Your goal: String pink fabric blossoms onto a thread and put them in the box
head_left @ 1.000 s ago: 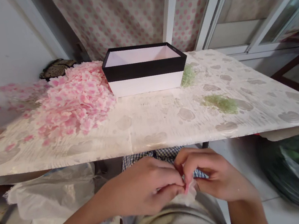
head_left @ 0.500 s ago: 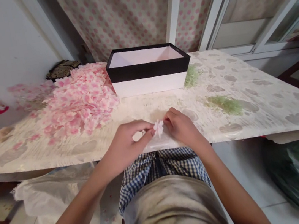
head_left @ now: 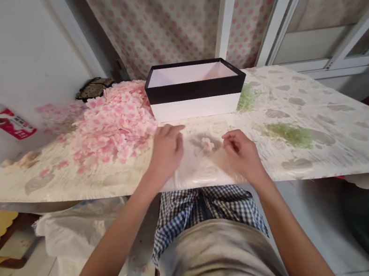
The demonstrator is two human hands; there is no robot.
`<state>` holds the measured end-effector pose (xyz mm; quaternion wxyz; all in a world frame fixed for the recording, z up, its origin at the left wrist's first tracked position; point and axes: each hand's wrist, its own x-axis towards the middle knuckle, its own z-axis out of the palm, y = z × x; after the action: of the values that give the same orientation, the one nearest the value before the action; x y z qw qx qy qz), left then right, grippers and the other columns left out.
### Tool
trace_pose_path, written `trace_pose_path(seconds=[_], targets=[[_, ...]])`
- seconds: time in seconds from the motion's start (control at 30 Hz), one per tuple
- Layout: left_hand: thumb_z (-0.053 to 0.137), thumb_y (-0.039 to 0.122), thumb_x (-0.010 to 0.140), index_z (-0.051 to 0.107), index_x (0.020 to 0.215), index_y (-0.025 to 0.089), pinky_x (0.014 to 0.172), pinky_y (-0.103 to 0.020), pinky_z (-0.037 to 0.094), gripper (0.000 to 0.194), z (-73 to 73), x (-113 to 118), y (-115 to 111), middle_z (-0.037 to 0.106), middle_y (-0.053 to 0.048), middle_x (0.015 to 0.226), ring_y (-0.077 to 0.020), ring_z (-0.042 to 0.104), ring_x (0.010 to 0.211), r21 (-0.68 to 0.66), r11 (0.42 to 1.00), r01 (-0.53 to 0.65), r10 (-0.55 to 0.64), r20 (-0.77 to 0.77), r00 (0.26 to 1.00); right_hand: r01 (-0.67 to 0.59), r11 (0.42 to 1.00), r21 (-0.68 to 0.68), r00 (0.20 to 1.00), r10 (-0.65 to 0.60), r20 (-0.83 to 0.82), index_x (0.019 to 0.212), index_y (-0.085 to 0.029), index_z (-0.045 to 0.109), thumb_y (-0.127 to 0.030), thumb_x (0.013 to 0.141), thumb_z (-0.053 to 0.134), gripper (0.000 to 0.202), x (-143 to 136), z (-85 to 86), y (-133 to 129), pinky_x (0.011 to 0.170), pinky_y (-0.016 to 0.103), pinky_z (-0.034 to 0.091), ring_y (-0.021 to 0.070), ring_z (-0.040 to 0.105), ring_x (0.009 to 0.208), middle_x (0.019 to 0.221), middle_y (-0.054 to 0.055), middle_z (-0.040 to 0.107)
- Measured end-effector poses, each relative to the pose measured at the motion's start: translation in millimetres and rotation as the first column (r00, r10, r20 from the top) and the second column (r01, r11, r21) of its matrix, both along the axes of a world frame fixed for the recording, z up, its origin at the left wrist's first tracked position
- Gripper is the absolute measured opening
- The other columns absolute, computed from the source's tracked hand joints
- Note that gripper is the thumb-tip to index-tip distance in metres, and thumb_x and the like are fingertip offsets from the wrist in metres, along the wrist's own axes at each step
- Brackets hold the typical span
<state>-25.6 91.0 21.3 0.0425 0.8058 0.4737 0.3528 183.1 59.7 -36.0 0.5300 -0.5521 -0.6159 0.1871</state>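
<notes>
A small pale pink artificial flower (head_left: 207,143) is between my two hands, over the tablecloth near the table's front edge. My left hand (head_left: 168,150) is to its left, apart from it, with the index finger stretched out and the thumb away from it; it holds nothing. My right hand (head_left: 243,150) is just right of the flower, its fingers curled and the fingertips pinched together. Whatever may be in that pinch is too small or hidden to make out. Beyond my left hand lies a large heap of pink flowers (head_left: 111,127).
A white box (head_left: 196,107) with a black rim stands open at the back. Thin green stems (head_left: 289,134) lie in a bunch at the right, with more green stems (head_left: 248,97) beside the box. A dark patterned pouch (head_left: 94,88) sits behind the flower heap.
My left hand has let go of the small flower and moved away toward the heap. My right hand has shifted slightly right of the flower. The whole view has shifted a little.
</notes>
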Motion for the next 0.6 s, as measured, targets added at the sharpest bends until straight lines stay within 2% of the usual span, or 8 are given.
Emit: trace_pose_path(seconds=[0.07, 0.13, 0.2, 0.3, 0.43, 0.53, 0.6], targets=[[0.040, 0.006, 0.085, 0.065, 0.110, 0.014, 0.096, -0.046, 0.039, 0.036, 10.5, -33.6, 5.0, 0.063, -0.013, 0.104, -0.0283, 0.053, 0.102, 0.075, 0.987, -0.142, 0.147, -0.062, 0.987, -0.017, 1.000, -0.005, 0.998, 0.017, -0.058, 0.088, -0.019, 0.058, -0.022, 0.083, 0.047, 0.012, 0.9, -0.2, 0.3, 0.059, 0.028, 0.042, 0.0145, 0.056, 0.060, 0.070, 0.000, 0.060], [0.041, 0.003, 0.080, 0.066, 0.106, 0.019, 0.098, -0.047, 0.037, 0.040, 17.6, -71.3, 10.7, 0.062, -0.011, 0.107, -0.0301, 0.051, 0.107, 0.129, 0.943, -0.306, 0.324, -0.153, 0.934, -0.033, 0.999, -0.007, 0.992, 0.032, -0.120, 0.086, -0.019, 0.060, -0.025, 0.083, 0.047, 0.014, 1.3, 1.1, -0.1, 0.059, 0.028, 0.043, 0.0142, 0.056, 0.061, 0.071, 0.001, 0.060], [0.044, 0.003, 0.076, 0.066, 0.107, 0.022, 0.097, -0.054, 0.034, 0.042, 19.8, -103.8, 15.1, 0.058, -0.012, 0.117, -0.0370, 0.043, 0.118, 0.109, 0.898, -0.427, 0.440, -0.232, 0.867, -0.046, 0.999, -0.008, 0.983, 0.043, -0.177, 0.087, -0.019, 0.061, -0.027, 0.083, 0.050, 0.014, 1.0, 3.1, -0.7, 0.059, 0.028, 0.045, 0.0141, 0.056, 0.062, 0.073, 0.001, 0.061], [0.050, 0.007, 0.075, 0.067, 0.104, 0.023, 0.096, -0.061, 0.032, 0.038, 18.0, -130.1, 16.1, 0.050, -0.012, 0.128, -0.0431, 0.035, 0.124, 0.016, 0.904, -0.426, 0.412, -0.293, 0.863, -0.058, 0.998, -0.011, 0.970, 0.054, -0.236, 0.086, -0.019, 0.062, -0.029, 0.079, 0.059, 0.013, 0.1, 4.7, -1.5, 0.061, 0.029, 0.047, 0.0151, 0.058, 0.066, 0.074, 0.002, 0.063], [0.052, 0.011, 0.081, 0.068, 0.088, 0.017, 0.102, -0.065, 0.020, 0.018, 21.8, -130.9, 9.3, 0.047, -0.009, 0.130, -0.0438, 0.027, 0.128, -0.039, 0.942, -0.333, 0.320, -0.190, 0.928, -0.071, 0.997, -0.016, 0.957, 0.063, -0.282, 0.086, -0.019, 0.064, -0.029, 0.076, 0.063, 0.014, 0.9, 3.5, -2.2, 0.061, 0.029, 0.048, 0.0150, 0.059, 0.066, 0.074, 0.002, 0.065], [0.054, 0.015, 0.084, 0.065, 0.076, 0.015, 0.109, -0.060, 0.014, 0.014, 30.5, -126.5, 5.7, 0.049, -0.005, 0.128, -0.0379, 0.025, 0.130, -0.039, 0.956, -0.290, 0.285, -0.092, 0.954, -0.086, 0.996, -0.019, 0.947, 0.075, -0.312, 0.083, -0.019, 0.066, -0.028, 0.077, 0.064, 0.011, 2.5, 2.7, -3.1, 0.061, 0.030, 0.050, 0.0140, 0.059, 0.062, 0.071, 0.001, 0.065], [0.057, 0.018, 0.085, 0.063, 0.074, 0.015, 0.111, -0.051, 0.019, 0.013, 34.7, -125.5, 6.4, 0.055, -0.003, 0.118, -0.0299, 0.033, 0.124, -0.050, 0.965, -0.259, 0.259, 0.003, 0.966, -0.098, 0.995, -0.017, 0.939, 0.086, -0.332, 0.081, -0.019, 0.067, -0.028, 0.076, 0.066, 0.011, 2.7, 3.2, -4.0, 0.063, 0.031, 0.052, 0.0142, 0.061, 0.062, 0.072, 0.001, 0.067]])
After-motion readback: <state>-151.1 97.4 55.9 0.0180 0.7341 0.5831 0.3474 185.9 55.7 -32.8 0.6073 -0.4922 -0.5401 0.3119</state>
